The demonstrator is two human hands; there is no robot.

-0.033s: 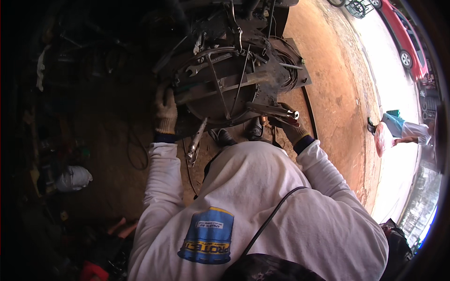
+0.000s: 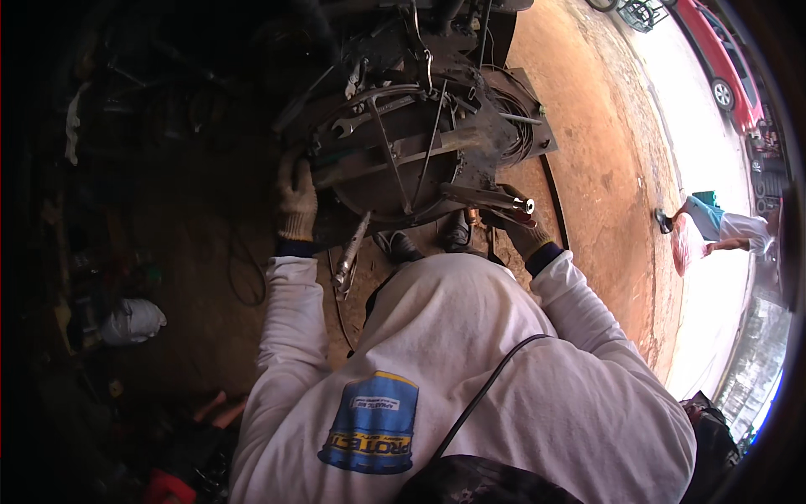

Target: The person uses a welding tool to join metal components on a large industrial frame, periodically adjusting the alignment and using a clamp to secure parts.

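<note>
A dark round metal workpiece [image 2: 357,189] with curved bars and a diagonal rod lies in front of me. My gloved left hand [image 2: 296,200] is at its left edge, fingers bent over the dark metal there; the fingertips are lost in shadow. On the right edge sit locking pliers [image 2: 491,199], their handles pointing right. My gloved right hand [image 2: 525,233] is right under and behind these handles, its fingers mostly hidden. A second pair of locking pliers [image 2: 348,260] hangs from the near edge, between my hands. An open-end wrench [image 2: 353,124] rests on the workpiece.
A coil of wire [image 2: 525,139] lies at the right of the bench. Cables [image 2: 550,197] run down to the floor. A white bundle [image 2: 134,321] stands at left in the dark. Outside at right are a walking person [image 2: 735,231] and a red car [image 2: 726,63].
The walking person outside has shifted slightly, and the red car appears a little farther up in the picture. My hands, the pliers and the workpiece stay where they were.
</note>
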